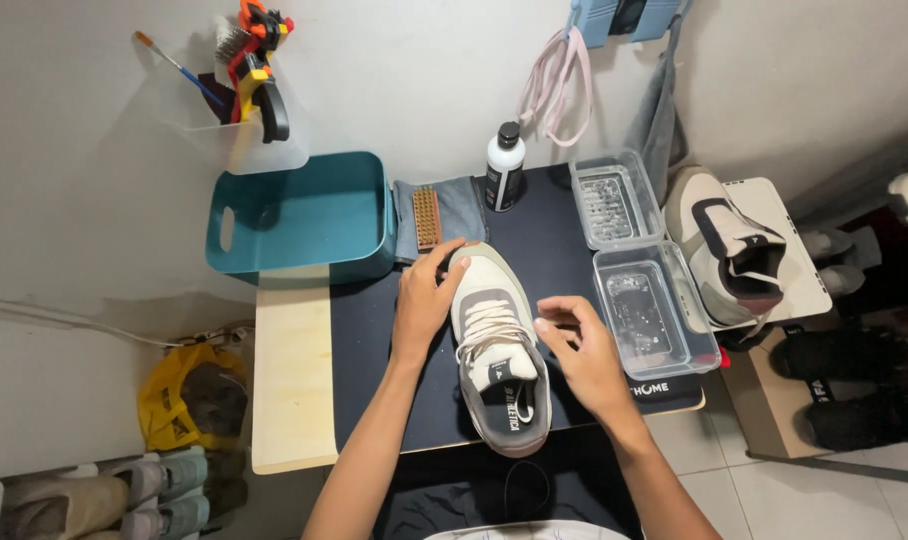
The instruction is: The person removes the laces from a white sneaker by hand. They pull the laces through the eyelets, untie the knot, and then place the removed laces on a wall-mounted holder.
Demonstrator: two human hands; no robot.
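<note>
Your left hand (421, 303) grips the toe of the cream sneaker (498, 345) on the dark mat (374, 340), while your right hand (584, 352) pinches its laces (486, 325). Behind sit a teal bin (304, 215), brush (427, 217) and bottle (505, 167).

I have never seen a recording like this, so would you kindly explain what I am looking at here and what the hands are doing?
There is no machine: a person wears a camera on the head, so the single picture looks down at their own two bare hands. Both work on a white and grey sneaker lying on a dark mat on a small table. The left hand steadies the toe; the right hand pinches a white lace beside the shoe's opening. Behind lie a teal tub, a wooden brush on a grey cloth, a white bottle with a black cap and two clear trays. A second sneaker rests to the right.
</note>
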